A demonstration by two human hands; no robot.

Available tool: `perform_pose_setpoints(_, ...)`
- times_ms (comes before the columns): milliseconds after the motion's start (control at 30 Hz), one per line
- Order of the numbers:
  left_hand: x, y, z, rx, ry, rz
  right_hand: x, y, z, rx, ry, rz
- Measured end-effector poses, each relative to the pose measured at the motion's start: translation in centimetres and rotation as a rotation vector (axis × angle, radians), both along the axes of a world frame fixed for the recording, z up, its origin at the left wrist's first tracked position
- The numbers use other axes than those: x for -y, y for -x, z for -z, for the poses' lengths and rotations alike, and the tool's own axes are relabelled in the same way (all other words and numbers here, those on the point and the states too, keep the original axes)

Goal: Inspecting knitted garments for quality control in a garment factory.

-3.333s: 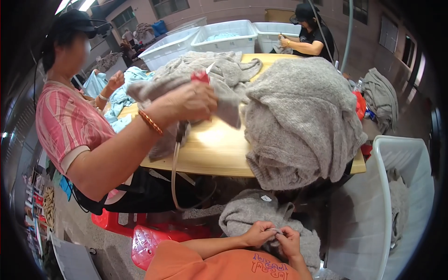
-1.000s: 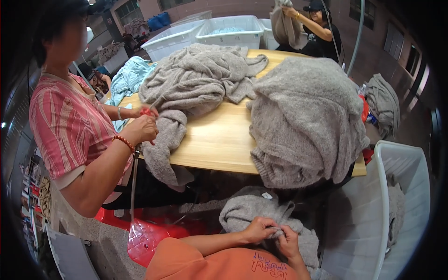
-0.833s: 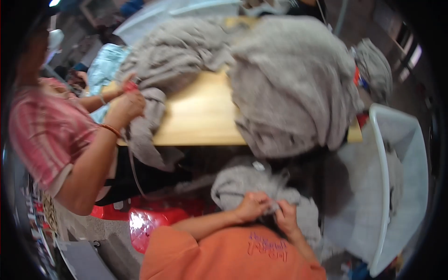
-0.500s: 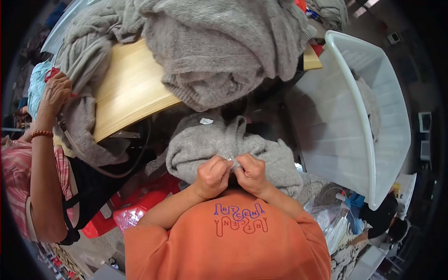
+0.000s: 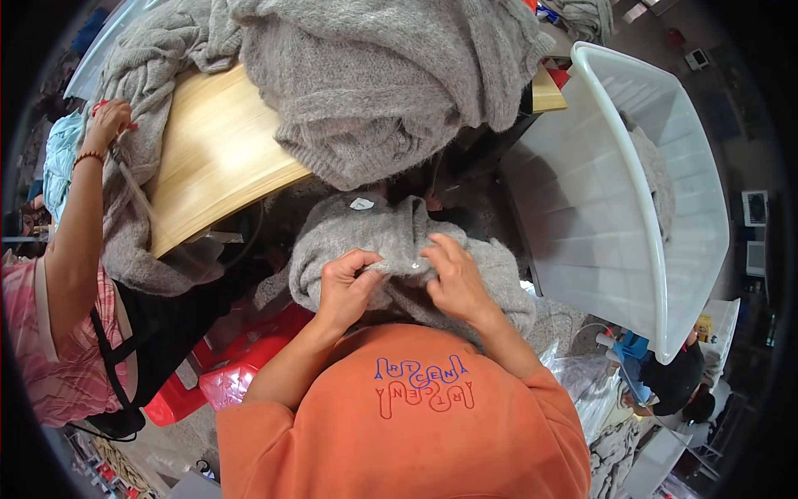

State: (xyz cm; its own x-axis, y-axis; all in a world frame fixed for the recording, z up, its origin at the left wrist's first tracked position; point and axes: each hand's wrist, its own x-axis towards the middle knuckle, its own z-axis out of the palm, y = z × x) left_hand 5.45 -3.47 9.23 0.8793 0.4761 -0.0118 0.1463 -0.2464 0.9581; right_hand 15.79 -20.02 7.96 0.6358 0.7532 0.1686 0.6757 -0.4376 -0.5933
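A fuzzy grey knit garment (image 5: pixel 332 233) lies bunched across my lap, with a small white tag (image 5: pixel 362 204) near its far side. Thumb and fingers of my left hand (image 5: pixel 345 291) are pinched on the garment's near edge. My right hand (image 5: pixel 457 283) is just right of that, its thumb and fingers spread apart at the knit. Between the two hands a tiny pale, shiny spot (image 5: pixel 416 264) shows on the edge; what it is, I cannot make out.
Ahead, a big heap of grey knitwear (image 5: pixel 374 91) covers much of a wooden table (image 5: pixel 216 150). A tall translucent bin (image 5: pixel 598 216) holding grey knitwear stands at right. At left, a co-worker's hand (image 5: pixel 108 125) grips something red. A red stool (image 5: pixel 249 353) is beside me.
My hands were closed together at the garment's edge near my chest. They have moved forward and apart, and the right fingers have spread. The co-worker's hand has moved slightly up.
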Motion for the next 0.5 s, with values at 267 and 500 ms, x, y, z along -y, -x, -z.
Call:
perform_pose_setpoints(267,0.6,-0.4,-2.1,-0.182,0.095,0.111,-1.7,1.4,1.0,-0.987,-0.437,-0.075)
perform_pose_setpoints(500,0.6,0.3,-0.8,0.032,-0.27,0.146,-2.3,1.9,-0.3,-0.968,-0.479,0.011)
